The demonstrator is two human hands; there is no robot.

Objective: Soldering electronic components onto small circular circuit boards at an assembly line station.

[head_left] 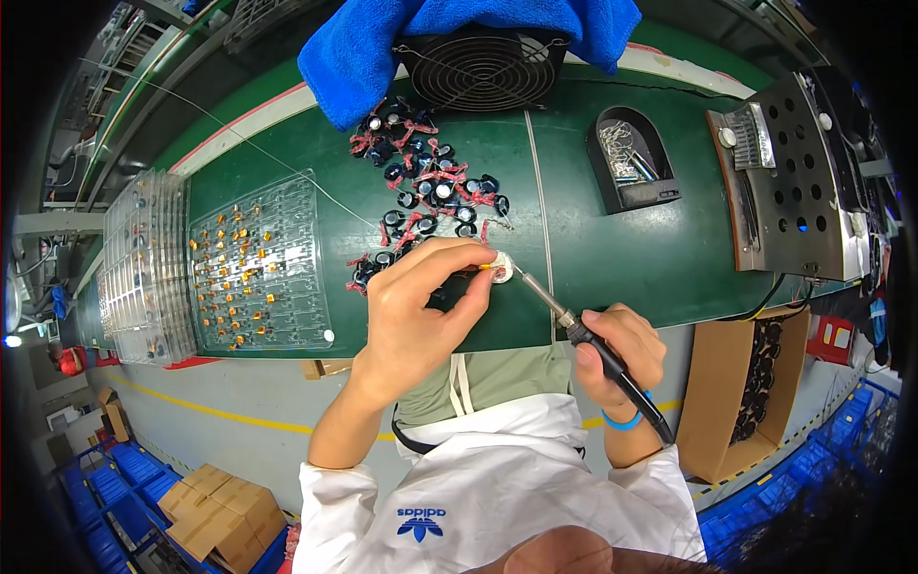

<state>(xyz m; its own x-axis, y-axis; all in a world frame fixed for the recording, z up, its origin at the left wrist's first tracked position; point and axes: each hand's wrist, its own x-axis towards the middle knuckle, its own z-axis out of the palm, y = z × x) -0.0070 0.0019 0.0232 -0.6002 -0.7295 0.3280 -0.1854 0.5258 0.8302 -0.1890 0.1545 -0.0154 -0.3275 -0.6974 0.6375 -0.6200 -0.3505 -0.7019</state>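
My left hand [421, 301] is closed in a pinch at the bench's near edge. Between thumb and forefinger it holds a small round whitish part [503, 267], with a bit of yellow showing beside the fingertips; its exact kind is too small to make out. My right hand [622, 356] is wrapped round the black handle of a soldering iron [545, 298]. The iron's tip points up and left, at or touching the whitish part. Just beyond my left hand lie many black cylindrical capacitors [444, 190] with red-pink leads, loosely heaped.
A clear tray [277, 316] of small orange-yellow components lies left, beside stacked clear trays [143, 268]. A black fan [483, 72] and blue towel [349, 62] stand at the back. Rightward are a black bin [631, 198] of metal pieces and a perforated metal box [789, 182].
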